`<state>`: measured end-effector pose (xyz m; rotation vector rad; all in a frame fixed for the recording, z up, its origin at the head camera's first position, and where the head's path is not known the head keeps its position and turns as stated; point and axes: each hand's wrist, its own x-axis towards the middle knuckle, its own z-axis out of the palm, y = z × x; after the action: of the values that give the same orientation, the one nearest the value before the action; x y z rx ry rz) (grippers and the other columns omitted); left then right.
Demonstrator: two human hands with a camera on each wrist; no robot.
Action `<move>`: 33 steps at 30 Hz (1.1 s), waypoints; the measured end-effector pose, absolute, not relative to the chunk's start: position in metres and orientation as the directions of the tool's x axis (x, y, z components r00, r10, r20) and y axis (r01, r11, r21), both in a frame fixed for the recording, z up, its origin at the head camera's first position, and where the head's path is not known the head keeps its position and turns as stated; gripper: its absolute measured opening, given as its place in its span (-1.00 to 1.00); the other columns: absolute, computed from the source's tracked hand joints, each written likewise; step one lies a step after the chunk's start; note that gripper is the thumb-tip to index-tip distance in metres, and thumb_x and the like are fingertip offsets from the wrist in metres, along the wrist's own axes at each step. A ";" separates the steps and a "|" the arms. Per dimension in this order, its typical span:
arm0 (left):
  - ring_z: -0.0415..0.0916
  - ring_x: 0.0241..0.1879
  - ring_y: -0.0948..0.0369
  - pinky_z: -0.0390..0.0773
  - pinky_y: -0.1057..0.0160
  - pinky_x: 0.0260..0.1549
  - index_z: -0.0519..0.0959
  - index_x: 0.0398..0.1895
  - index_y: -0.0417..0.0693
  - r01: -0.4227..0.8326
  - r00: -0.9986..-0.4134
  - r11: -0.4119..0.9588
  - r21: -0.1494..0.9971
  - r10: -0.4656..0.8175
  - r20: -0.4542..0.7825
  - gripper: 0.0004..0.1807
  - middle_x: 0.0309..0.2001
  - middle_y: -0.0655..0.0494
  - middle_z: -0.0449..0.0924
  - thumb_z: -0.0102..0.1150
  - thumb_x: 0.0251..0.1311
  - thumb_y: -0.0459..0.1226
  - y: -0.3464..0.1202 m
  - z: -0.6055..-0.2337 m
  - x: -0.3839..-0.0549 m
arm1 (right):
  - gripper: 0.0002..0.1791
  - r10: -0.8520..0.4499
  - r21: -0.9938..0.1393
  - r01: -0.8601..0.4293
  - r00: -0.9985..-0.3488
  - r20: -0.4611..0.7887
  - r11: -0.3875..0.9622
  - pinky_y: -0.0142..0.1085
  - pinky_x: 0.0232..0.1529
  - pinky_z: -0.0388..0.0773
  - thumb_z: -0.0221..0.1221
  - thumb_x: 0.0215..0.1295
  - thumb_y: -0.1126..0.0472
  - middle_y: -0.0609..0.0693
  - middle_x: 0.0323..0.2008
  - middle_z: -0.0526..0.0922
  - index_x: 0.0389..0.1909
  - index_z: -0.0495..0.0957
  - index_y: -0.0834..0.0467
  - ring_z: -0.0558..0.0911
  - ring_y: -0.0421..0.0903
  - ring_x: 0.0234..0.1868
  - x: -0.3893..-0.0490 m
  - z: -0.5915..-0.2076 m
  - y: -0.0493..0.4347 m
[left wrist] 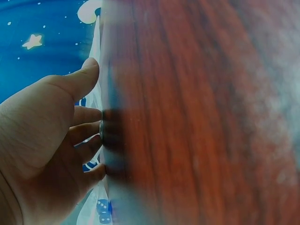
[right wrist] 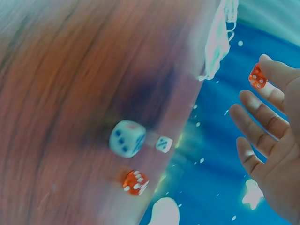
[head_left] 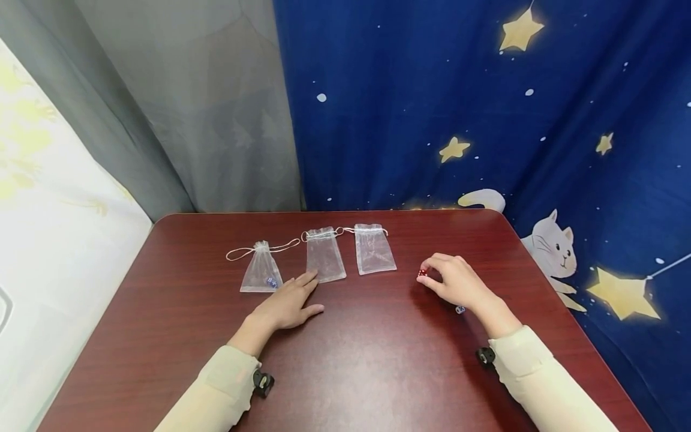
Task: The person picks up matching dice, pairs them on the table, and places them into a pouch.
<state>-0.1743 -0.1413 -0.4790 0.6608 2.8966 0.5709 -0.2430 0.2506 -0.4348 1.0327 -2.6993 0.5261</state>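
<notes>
My right hand (head_left: 456, 281) pinches a translucent red die (right wrist: 258, 76) between thumb and index finger, the other fingers spread and slightly bent. Below that hand lie a white die (right wrist: 127, 138), a smaller-looking white die (right wrist: 164, 144) and another red die (right wrist: 136, 183). My left hand (head_left: 286, 305) is flat with fingers extended, its fingertips at the lower edge of the middle sheer drawstring bag (head_left: 326, 255). Beside it, the left drawstring bag (head_left: 260, 267) is cinched at the neck and contains blue dice (head_left: 272, 282). A third bag (head_left: 375, 251) lies flat to the right.
The dark red wooden table (head_left: 351, 372) has rounded back corners. Behind it hang a grey curtain (head_left: 216, 108) and a blue star-patterned curtain (head_left: 388, 120). Thin white drawstrings (head_left: 243, 252) spread out from the left bag's neck.
</notes>
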 end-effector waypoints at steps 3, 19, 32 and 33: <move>0.13 0.49 -0.14 0.14 -0.15 0.44 0.34 0.41 -0.39 0.394 -0.898 0.834 0.387 0.438 -0.029 -0.25 0.52 -0.25 0.16 0.20 0.39 -0.01 -0.142 -0.479 -0.174 | -0.85 -0.611 -0.253 -0.686 -0.725 0.318 0.683 -0.11 -0.24 0.51 0.40 0.25 0.08 -0.16 -0.35 0.64 -0.28 0.66 0.04 0.58 -0.19 -0.37 -0.242 -0.433 0.242; 0.07 0.52 -0.12 0.10 -0.14 0.46 0.32 0.42 -0.40 0.396 -0.894 0.830 0.392 0.447 -0.043 -0.25 0.54 -0.23 0.11 0.21 0.39 -0.02 -0.145 -0.482 -0.175 | -0.78 -0.695 -0.234 -0.757 -0.653 0.301 0.610 -0.11 -0.13 0.49 0.37 0.28 0.02 -0.13 -0.29 0.67 -0.23 0.68 0.07 0.66 -0.12 -0.17 -0.228 -0.434 0.173; 0.10 0.51 -0.10 0.10 -0.14 0.46 0.33 0.42 -0.39 0.391 -0.897 0.830 0.397 0.441 -0.040 -0.30 0.53 -0.23 0.13 0.20 0.41 -0.08 -0.144 -0.484 -0.175 | -0.77 -0.845 -0.114 -0.873 -0.488 0.219 0.475 -0.21 -0.22 0.45 0.32 0.31 -0.08 -0.19 -0.33 0.63 -0.25 0.67 0.00 0.60 -0.23 -0.31 -0.205 -0.449 0.100; 0.10 0.51 -0.10 0.11 -0.14 0.45 0.34 0.41 -0.39 0.391 -0.897 0.830 0.396 0.441 -0.037 -0.30 0.53 -0.23 0.14 0.21 0.41 -0.08 -0.144 -0.484 -0.176 | -0.75 -0.854 -0.093 -0.879 -0.476 0.209 0.468 -0.21 -0.22 0.45 0.32 0.31 -0.09 -0.18 -0.33 0.63 -0.25 0.66 0.00 0.61 -0.22 -0.29 -0.203 -0.452 0.095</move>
<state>-0.1756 -0.1439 -0.4841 0.6581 2.8830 0.5834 -0.2028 0.0954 -0.4520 1.5295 -2.5745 0.2829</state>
